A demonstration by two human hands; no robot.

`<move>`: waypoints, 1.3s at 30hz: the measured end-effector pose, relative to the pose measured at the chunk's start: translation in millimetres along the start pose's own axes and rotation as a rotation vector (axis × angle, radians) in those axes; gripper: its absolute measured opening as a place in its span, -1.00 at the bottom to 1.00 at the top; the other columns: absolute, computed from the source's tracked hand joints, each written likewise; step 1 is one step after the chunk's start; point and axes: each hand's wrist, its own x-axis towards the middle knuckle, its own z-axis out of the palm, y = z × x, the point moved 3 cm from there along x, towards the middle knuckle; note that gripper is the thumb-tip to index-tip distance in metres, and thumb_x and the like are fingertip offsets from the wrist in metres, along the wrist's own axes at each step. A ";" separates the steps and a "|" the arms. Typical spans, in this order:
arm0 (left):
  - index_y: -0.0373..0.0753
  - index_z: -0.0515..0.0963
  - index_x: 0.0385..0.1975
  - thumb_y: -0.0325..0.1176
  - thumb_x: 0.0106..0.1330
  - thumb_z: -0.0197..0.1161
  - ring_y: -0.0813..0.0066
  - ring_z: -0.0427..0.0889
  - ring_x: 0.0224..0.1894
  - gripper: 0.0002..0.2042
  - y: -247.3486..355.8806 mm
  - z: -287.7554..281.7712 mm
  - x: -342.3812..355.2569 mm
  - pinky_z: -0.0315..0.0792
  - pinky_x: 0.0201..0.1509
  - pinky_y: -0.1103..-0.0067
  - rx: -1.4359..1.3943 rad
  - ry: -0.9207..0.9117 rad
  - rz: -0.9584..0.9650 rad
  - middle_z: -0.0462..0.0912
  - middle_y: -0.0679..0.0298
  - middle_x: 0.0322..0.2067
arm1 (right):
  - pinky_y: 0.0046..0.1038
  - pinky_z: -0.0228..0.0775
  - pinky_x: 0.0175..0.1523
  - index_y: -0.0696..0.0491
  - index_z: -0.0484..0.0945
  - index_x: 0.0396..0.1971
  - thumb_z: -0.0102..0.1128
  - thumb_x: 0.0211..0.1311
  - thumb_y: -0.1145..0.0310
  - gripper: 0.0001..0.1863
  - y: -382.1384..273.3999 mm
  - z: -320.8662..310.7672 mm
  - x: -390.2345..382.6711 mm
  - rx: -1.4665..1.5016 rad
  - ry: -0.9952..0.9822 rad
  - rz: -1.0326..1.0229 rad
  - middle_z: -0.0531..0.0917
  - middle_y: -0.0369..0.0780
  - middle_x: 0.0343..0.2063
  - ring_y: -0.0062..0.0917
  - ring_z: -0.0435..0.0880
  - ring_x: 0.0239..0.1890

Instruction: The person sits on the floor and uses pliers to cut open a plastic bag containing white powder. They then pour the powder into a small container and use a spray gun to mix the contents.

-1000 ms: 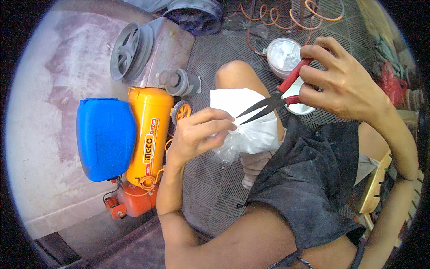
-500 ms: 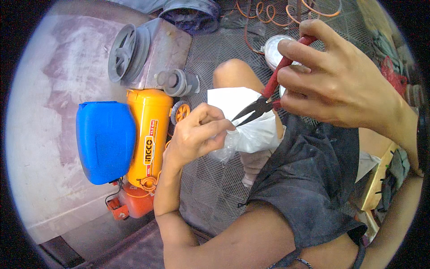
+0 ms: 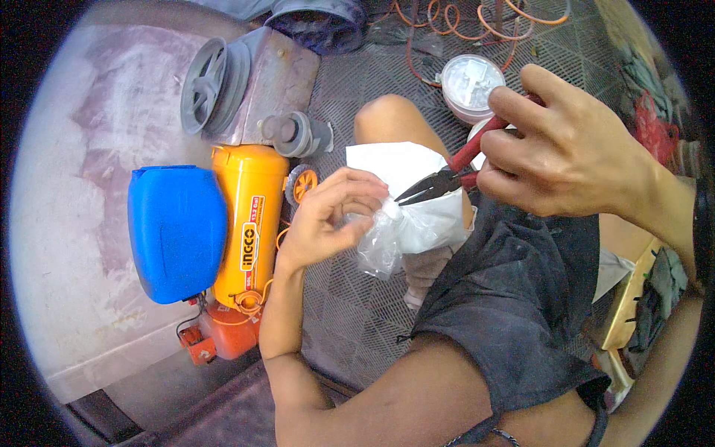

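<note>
Red-handled pliers (image 3: 439, 181) with black jaws are in my right hand (image 3: 562, 149), its fingers wrapped around the handles. The jaw tips point left and touch the gathered part of a clear plastic bag (image 3: 381, 242). My left hand (image 3: 328, 212) is beside the bag, thumb and fingers apart, fingertips close to the gathered part; whether they brush it is hard to see. Under the pliers, a white sheet (image 3: 391, 158) lies over my bent knee (image 3: 398, 123).
To the left are a blue jerrycan (image 3: 176, 235), a yellow air compressor tank (image 3: 249, 201) and a grey pulley wheel (image 3: 205, 86). A round tub (image 3: 469, 104) stands on the textured floor mat (image 3: 350, 298), below a coiled orange hose (image 3: 447, 18).
My left fingers have loosened from their pinch on the bag, and the thumb has dropped away. My right hand with the pliers has moved lower and slightly right. More of the bag shows.
</note>
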 end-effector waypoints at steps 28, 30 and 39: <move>-0.35 0.48 -0.35 -0.67 -0.15 0.33 0.48 0.64 -0.42 -0.69 12.5 19.6 7.9 0.56 -0.38 0.63 0.302 0.045 0.082 0.54 0.20 -0.33 | -0.39 0.40 -0.35 -0.08 0.49 -0.55 0.25 -0.02 0.18 -0.83 2.1 39.3 -49.4 0.317 -0.057 0.172 0.49 -0.37 -0.55 -0.46 0.50 -0.39; -0.36 0.47 -0.34 -0.72 -0.17 0.30 0.51 0.62 -0.35 -0.68 13.8 23.8 5.5 0.60 -0.35 0.65 0.308 0.097 0.069 0.52 0.21 -0.30 | -0.34 0.43 -0.36 -0.02 0.50 -0.54 0.32 -0.03 0.20 -0.79 2.5 46.3 -50.8 0.425 -0.026 0.218 0.51 -0.34 -0.54 -0.41 0.51 -0.42; -0.36 0.44 -0.32 -0.70 -0.06 0.34 0.65 0.56 -0.26 -0.70 -3.2 21.4 2.8 0.61 -0.27 0.68 -0.224 0.040 -0.203 0.46 0.29 -0.28 | -0.30 0.46 -0.34 -0.01 0.54 -0.45 0.32 0.02 0.20 -0.79 4.0 52.2 -53.5 0.493 -0.095 0.232 0.57 -0.30 -0.50 -0.36 0.55 -0.42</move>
